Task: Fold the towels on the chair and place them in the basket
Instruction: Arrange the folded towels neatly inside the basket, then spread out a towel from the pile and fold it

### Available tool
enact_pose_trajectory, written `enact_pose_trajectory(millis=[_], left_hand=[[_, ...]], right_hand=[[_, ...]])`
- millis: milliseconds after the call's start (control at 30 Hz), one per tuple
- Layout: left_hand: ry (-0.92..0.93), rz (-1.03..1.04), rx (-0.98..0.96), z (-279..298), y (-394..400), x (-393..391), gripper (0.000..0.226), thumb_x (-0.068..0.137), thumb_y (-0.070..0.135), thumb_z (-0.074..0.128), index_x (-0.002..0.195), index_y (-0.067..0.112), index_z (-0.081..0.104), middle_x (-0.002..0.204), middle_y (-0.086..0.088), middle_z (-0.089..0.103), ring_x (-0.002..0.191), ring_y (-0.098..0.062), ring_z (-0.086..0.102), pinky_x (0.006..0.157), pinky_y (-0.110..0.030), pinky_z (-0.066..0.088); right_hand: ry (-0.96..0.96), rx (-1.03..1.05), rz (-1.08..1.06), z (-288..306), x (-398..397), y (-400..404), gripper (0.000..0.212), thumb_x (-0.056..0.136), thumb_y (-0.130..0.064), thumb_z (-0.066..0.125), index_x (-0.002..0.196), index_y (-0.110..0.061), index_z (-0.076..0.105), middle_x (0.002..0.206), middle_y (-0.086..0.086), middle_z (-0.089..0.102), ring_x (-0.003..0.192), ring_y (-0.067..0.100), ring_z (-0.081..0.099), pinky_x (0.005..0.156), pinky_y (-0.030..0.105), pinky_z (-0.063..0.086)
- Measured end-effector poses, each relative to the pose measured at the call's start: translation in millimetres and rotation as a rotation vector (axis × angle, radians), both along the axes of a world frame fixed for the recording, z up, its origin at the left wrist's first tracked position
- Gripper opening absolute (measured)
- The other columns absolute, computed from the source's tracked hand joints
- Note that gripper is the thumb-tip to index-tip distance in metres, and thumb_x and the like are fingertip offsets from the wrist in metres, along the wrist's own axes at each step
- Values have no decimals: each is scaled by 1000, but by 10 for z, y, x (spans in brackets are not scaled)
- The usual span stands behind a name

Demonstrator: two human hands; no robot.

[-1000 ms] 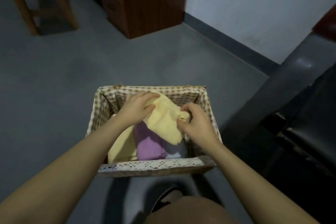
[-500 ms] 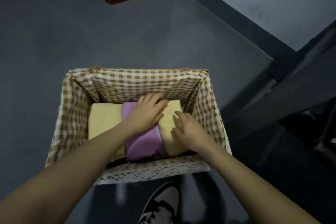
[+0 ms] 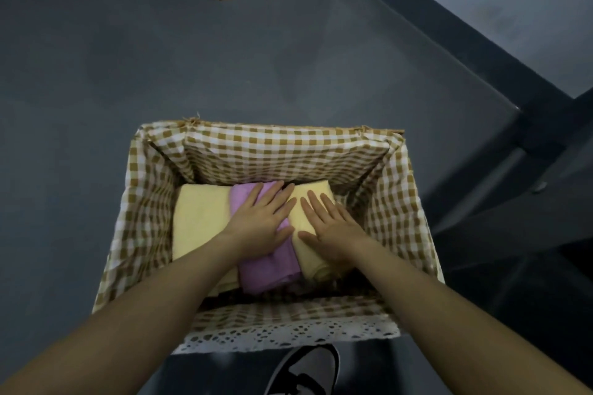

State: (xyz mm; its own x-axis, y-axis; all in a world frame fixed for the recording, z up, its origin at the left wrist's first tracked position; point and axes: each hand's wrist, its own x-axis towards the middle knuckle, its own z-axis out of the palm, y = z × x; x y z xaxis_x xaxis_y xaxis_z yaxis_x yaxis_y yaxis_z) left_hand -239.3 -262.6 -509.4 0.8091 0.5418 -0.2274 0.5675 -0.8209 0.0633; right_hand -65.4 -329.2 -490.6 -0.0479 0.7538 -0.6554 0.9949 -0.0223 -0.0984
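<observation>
Both hands flat now, fingers straight and spread, gripping nothing. Left hand [image 3: 263,221] presses on the purple towel [image 3: 269,269] w/ fingertips reaching onto the right yellow towel [image 3: 313,218]; right hand [image 3: 330,228] lies palm-down on that yellow towel. A sec ago both hands pinched this yellow towel up above the basket, half a sec ago they were just setting it down — so it's been lowered in, released, and is getting patted flat. Judgement: this towel's placement is basically done; only the smoothing is left before the hands lift out.

Basket [image 3: 414,202] — gingham-lined, lace trim on the near edge — sits on the grey floor [image 3: 160,74]. Inside, three folded towels side by side, touching: left yellow towel [image 3: 199,221] along the left wall, purple in the middle, right yellow towel toward the right wall. Can't tell if anything lies under them. Chair not clearly in view, so can't say whether more towels remain. Shoe [image 3: 305,369] just in front of the basket's near edge.
</observation>
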Motion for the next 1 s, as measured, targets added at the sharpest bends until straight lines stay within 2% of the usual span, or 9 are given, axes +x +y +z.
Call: enact_pose_trajectory(millis=[100,167,300,367,433,633,700,767,1000], left_hand=[[-45,12,-25,80,-2,-26,70,93,55,9,152,19,15,161,-1,-2,148,-19,-3,116,-36,-8],[-81,23,6,183,3,-60,61,97,49,24,150,18,25,160,-4,10,147,-23,9,117,-38,1],[-82,58,87,595,-41,-107,55,96,44,29,144,17,40,153,-5,33,140,-24,31,115,-38,15],[-135,95,125,849,-109,-89,53,90,42,33,125,14,60,131,-7,59,120,-24,55,105,-36,34],[-207,133,155,1075,-165,-71,52,84,41,34,110,12,68,112,-6,69,101,-23,66,90,-34,47],[-487,184,254,2063,-442,163,48,83,37,37,105,10,69,102,-5,71,91,-24,68,80,-33,49],[-582,159,286,2456,-568,295,47,84,36,39,109,8,67,106,-6,70,94,-25,67,83,-33,39],[-655,103,302,2807,-721,471,49,86,36,39,114,7,65,111,-7,68,100,-25,65,85,-31,30],[-757,-170,243,3590,-1455,1440,54,88,39,32,124,10,59,124,-5,62,113,-24,57,94,-31,27]], right_hand=[[1,-8,-15,11,8,-12,69,100,-55,17,150,-25,-20,155,-5,-30,145,18,-23,118,39,-9],[4,22,-28,106,34,-53,66,101,-52,18,152,-27,-15,158,-6,-25,147,16,-18,119,40,-6],[50,107,-76,473,50,-103,61,102,-45,30,154,-28,4,162,-3,-4,149,20,1,118,41,6],[71,187,-84,751,45,-132,59,101,-40,37,154,-27,13,162,-1,6,147,22,12,118,41,14],[77,329,-77,1073,65,-193,55,101,-36,39,152,-26,21,160,-1,18,144,23,21,116,41,20],[12,790,-53,2152,227,-613,40,98,-26,45,138,-20,47,138,1,51,127,25,45,98,36,33],[0,934,-79,2485,323,-844,35,97,-24,48,131,-15,54,127,5,58,118,29,51,92,38,36],[-18,1078,-124,2762,462,-1111,32,95,-20,52,125,-11,59,120,7,62,112,30,55,88,40,40],[-24,1339,-448,3296,1189,-2099,30,87,-23,49,107,-11,67,101,6,67,91,33,60,79,42,45]])
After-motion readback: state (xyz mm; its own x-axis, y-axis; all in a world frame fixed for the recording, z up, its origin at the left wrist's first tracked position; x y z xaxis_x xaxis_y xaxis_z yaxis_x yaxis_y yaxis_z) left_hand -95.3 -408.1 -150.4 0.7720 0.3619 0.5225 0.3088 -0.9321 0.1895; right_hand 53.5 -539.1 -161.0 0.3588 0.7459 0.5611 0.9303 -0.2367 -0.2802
